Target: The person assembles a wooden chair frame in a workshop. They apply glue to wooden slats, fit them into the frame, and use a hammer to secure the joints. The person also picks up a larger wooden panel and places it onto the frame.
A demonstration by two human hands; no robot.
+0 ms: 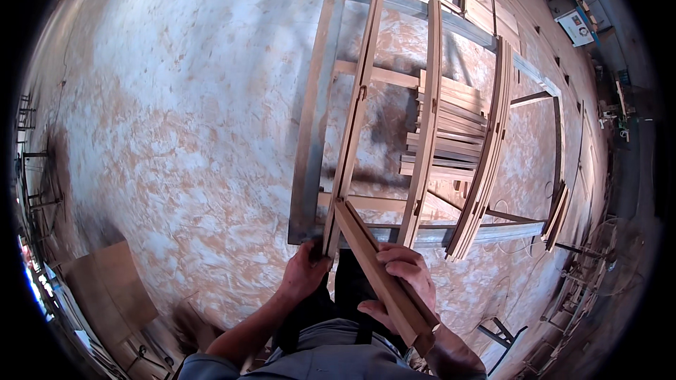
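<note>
My right hand (412, 272) is wrapped round a short grooved wooden bar (377, 278), fingers on its right side and thumb on the near left. The bar slants from my body up to the left, its far end against the side of a long wooden rail (355, 109). That long rail lies across a grey metal frame (308, 127) and has a slot partway along. My left hand (306, 266) is closed round the rail's near end, its fingertips partly hidden. To the right, a second long rail (424, 134) lies roughly alongside.
Several rails (486, 162) lie side by side farther right on the frame. Below frame height sits a stack of short wooden pieces (454, 123). A brown board (109, 292) stands at the lower left. The floor (190, 119) is stained white and brown.
</note>
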